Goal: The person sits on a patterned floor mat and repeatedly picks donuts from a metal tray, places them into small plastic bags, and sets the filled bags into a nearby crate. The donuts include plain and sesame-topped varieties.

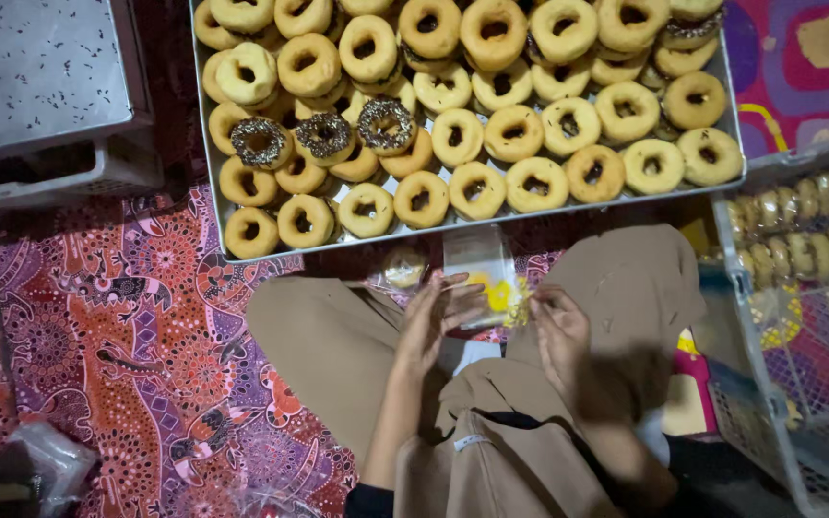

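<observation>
Below the doughnut tray (232, 230): left hand (431, 321) and right hand (558, 331) both pinching 1 clear plastic bag (480, 273); bagged doughnut (403, 269) just beside.

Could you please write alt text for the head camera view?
Both hands, left hand and right hand, hold a clear plastic bag above the person's lap. Ahead lies a metal tray of doughnuts, three chocolate-sprinkled; a crate stands right.

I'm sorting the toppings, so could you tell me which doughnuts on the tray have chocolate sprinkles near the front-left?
Three in a row: the sprinkled doughnuts on the tray, left of centre. Dark topping sets them apart; neighbours are plain golden.
</observation>
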